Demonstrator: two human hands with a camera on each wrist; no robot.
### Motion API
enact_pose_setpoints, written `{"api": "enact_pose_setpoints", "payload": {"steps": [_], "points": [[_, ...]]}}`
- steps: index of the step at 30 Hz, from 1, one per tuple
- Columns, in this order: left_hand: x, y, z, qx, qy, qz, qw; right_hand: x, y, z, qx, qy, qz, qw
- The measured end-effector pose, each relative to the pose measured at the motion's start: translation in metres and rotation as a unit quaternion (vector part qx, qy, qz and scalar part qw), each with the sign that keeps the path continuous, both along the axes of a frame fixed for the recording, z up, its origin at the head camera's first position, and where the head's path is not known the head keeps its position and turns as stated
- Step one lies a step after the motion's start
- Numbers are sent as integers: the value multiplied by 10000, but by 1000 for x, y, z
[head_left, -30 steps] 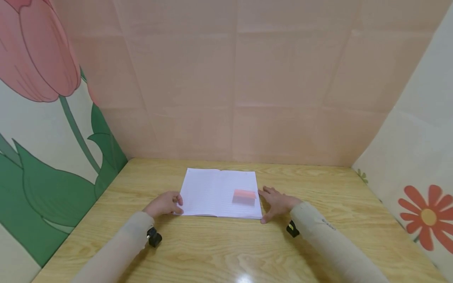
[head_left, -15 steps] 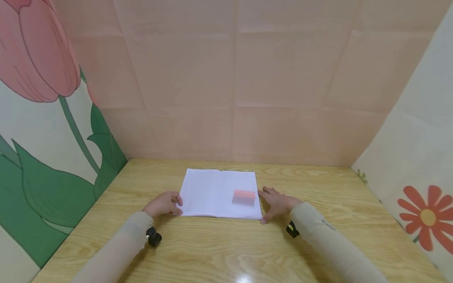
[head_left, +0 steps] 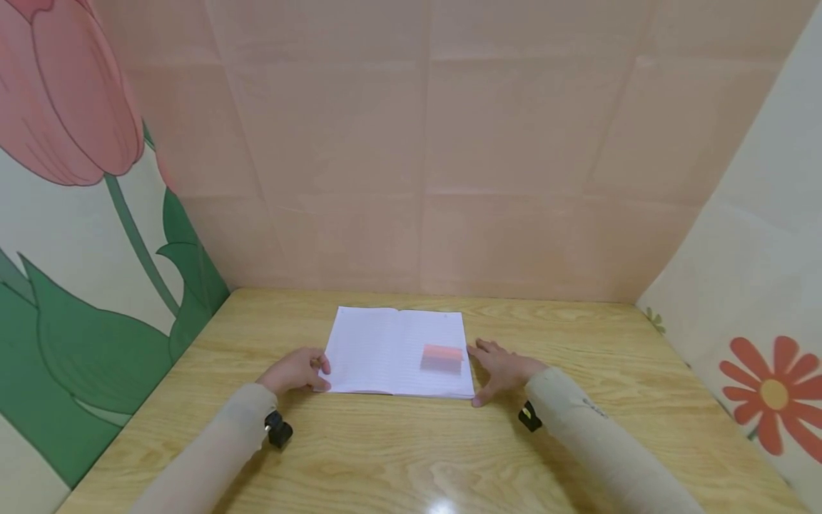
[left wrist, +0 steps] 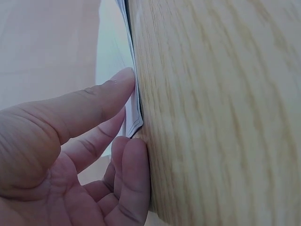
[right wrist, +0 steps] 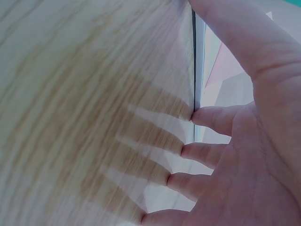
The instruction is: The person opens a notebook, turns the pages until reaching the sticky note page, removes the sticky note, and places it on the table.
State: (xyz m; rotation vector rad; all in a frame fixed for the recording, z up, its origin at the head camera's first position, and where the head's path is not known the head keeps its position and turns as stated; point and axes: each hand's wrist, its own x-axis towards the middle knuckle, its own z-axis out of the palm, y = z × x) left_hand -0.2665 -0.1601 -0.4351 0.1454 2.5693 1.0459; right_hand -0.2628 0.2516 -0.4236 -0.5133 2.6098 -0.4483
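Note:
An open notebook (head_left: 366,350) with white lined pages lies flat on the wooden table. On its right page a pink sticky note (head_left: 443,353) stands partly raised, casting a shadow. My left hand (head_left: 297,370) grips the near left corner; in the left wrist view the thumb (left wrist: 106,96) lies at the page edges and the other fingers curl beside the corner. Along the right edge, my right hand (head_left: 504,369) is spread, its thumb at the near right corner. The right wrist view shows its fingers (right wrist: 214,120) extended, fingertips at the cover edge and on the tabletop.
The wooden table (head_left: 411,450) reaches back to a creased peach backdrop (head_left: 420,143). A tulip-printed panel (head_left: 83,321) borders the left side and a flower-printed panel (head_left: 751,285) the right. Small black devices sit at both wrists, including one (head_left: 278,430) on the left.

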Motion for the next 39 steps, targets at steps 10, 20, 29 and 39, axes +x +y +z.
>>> {"api": "enact_pose_setpoints", "payload": {"steps": [10,20,29,39], "points": [[0,0,0,-57,-47,-10,10000,-2,-1,0,62,-6,-7,10000],[1,0,0,46,62,-87,9999,-1,3,2,-90,-58,138,9998],[1,-1,0,-4,35,-19,10000,-17,9,14,-990,508,310,9933],[1,0,0,11,96,-87,9999,-20,1,6,-2503,84,-454,9671]]}}
